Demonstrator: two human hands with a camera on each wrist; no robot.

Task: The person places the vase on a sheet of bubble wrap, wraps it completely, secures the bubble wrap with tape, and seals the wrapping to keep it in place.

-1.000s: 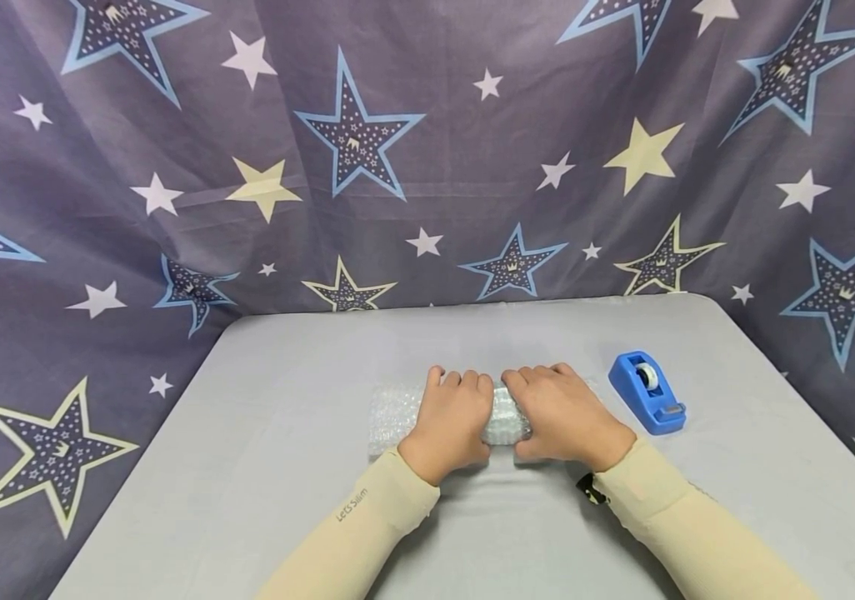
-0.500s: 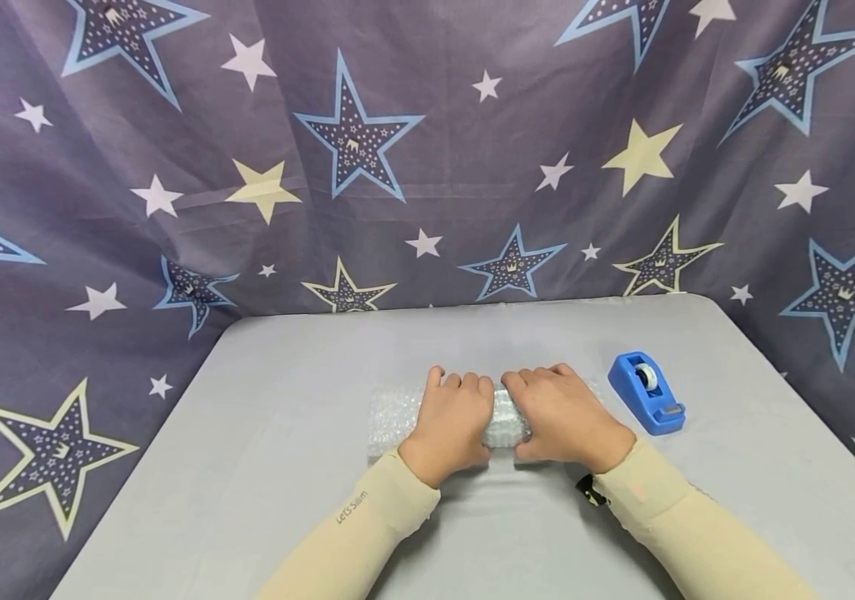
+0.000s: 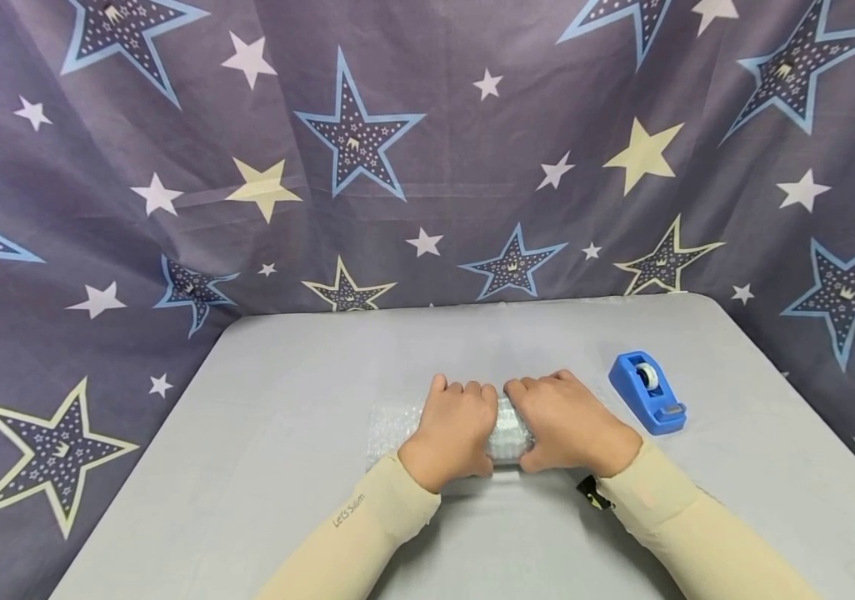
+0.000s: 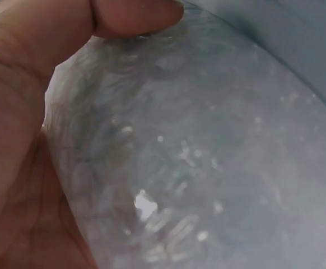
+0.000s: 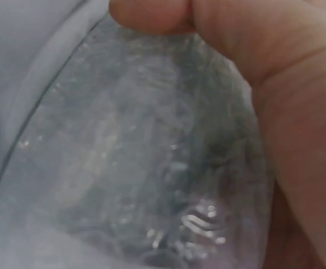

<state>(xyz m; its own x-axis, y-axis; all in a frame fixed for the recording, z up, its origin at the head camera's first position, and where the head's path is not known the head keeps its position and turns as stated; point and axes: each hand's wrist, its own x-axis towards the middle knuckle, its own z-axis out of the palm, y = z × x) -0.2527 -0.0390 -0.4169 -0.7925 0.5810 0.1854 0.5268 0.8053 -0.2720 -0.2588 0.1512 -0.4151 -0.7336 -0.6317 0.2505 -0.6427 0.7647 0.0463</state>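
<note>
A roll of clear bubble wrap point(image 3: 508, 432) lies crosswise on the table in the head view. My left hand point(image 3: 456, 429) grips its left part, fingers over the far side and thumb on the near side. Close beside it, my right hand point(image 3: 570, 423) grips the right part in the same way. A short stretch of the roll shows between the hands. In the left wrist view the bubble wrap point(image 4: 180, 145) curves under the thumb, its edge running to the right. The right wrist view shows the bubble wrap point(image 5: 129, 151) held beneath the other thumb. The inside of the roll is hidden.
A blue tape dispenser point(image 3: 648, 392) with a roll of tape stands right of the right hand. The table point(image 3: 285, 375) has a pale grey cover. Behind it hangs a dark curtain point(image 3: 427, 167) with a star pattern.
Both hands and the bubble wrap roll have shifted slightly toward the person in the last half second. The tape dispenser stays in place.
</note>
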